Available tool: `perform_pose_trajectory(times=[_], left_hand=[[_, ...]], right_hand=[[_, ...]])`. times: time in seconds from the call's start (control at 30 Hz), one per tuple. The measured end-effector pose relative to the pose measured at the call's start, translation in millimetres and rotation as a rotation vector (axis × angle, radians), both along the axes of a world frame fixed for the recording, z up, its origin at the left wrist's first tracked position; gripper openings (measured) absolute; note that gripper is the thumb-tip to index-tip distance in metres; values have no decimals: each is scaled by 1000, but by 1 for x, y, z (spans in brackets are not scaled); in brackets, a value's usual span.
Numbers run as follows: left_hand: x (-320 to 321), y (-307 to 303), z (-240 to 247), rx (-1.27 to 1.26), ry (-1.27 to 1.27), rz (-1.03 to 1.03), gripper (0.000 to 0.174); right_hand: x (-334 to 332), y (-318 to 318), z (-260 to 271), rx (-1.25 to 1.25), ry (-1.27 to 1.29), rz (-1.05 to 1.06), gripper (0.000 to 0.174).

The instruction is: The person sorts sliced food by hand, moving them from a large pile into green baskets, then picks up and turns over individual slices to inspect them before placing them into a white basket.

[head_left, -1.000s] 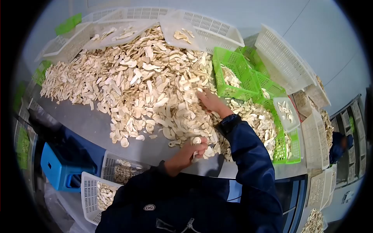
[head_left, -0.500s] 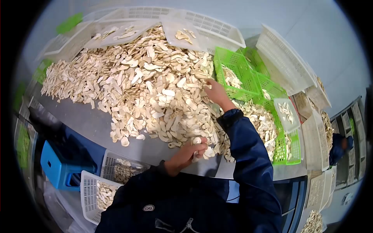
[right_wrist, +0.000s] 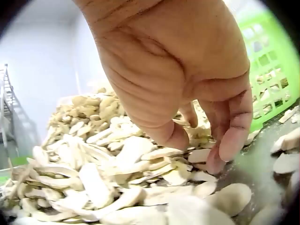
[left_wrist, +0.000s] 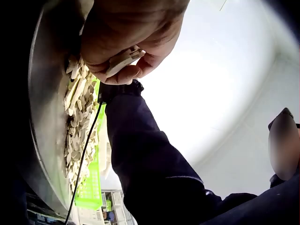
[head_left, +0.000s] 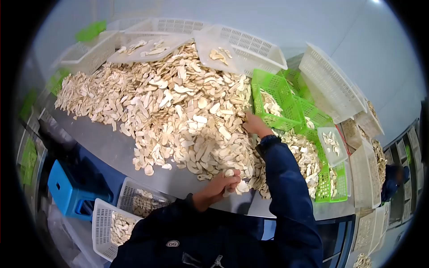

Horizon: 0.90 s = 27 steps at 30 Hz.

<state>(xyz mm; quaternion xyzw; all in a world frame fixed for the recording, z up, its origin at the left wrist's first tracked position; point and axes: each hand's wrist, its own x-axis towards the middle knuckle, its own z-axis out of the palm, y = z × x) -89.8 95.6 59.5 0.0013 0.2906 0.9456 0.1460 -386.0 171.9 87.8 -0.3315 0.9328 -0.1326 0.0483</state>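
A broad heap of pale dried mushroom slices [head_left: 178,111] covers much of the grey metal table [head_left: 103,138]. Near the table's front edge, my left hand [head_left: 219,187] grips a few of these slices; in the left wrist view, held slices [left_wrist: 124,62] show between the curled fingers and thumb. My right hand [head_left: 257,125] reaches down at the heap's right side, close to a green basket [head_left: 277,100]. In the right wrist view its thumb and bent fingers [right_wrist: 234,140] stand apart, with fingertips right at the slices.
White crates [head_left: 250,49] line the back, with pale trays [head_left: 152,48] of slices before them. A small clear tray [head_left: 331,145] sits over green baskets at right. Lower left are a blue stool [head_left: 73,192] and white baskets [head_left: 105,223] with slices. Another person [head_left: 393,181] is far right.
My right hand has drawn back from the middle of the heap toward its right side by the green basket. The left hand keeps its slices. The head view has tilted up slightly.
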Motion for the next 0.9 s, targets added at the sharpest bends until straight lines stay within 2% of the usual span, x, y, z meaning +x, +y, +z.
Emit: perform_pose_trajectory(times=[0.07,0.17,0.2,0.3,0.43,0.47,0.53,0.63,0.67,0.77,0.8,0.83,0.87,0.9], left_hand=[[0,0,2,-14,-12,8,8],[1,0,0,-65,-12,27,9],[1,-1,-3,-61,14,15,15],[2,-1,-2,-34,-6,42,16],[1,-6,-13,142,54,64,19],[0,-6,-16,177,43,133,18],[-3,-7,-23,252,13,270,17],[-1,-15,-19,183,16,458,17],[-7,-20,-46,271,101,408,25],[0,-18,-3,335,-145,508,35],[-1,-20,-4,342,-98,459,42],[0,-20,-7,360,-91,449,42],[-1,-20,-10,377,-84,438,41],[-1,-18,-14,391,-77,426,41]], right_hand=[[30,-1,19,109,25,-57,47],[61,-6,18,-23,274,28,50],[70,-9,19,-93,288,93,32],[83,-18,15,-108,-1,156,22],[85,-25,-2,-74,79,194,19],[78,-24,-5,-124,50,249,20],[83,-17,11,-182,-89,144,19],[79,1,19,-257,-285,80,20],[84,7,31,-270,-396,51,20],[94,16,44,-333,-793,61,24],[96,16,50,-327,-880,77,25],[97,16,53,-321,-967,92,27],[86,18,36,-377,-779,241,26],[83,16,31,-269,-570,204,25]])
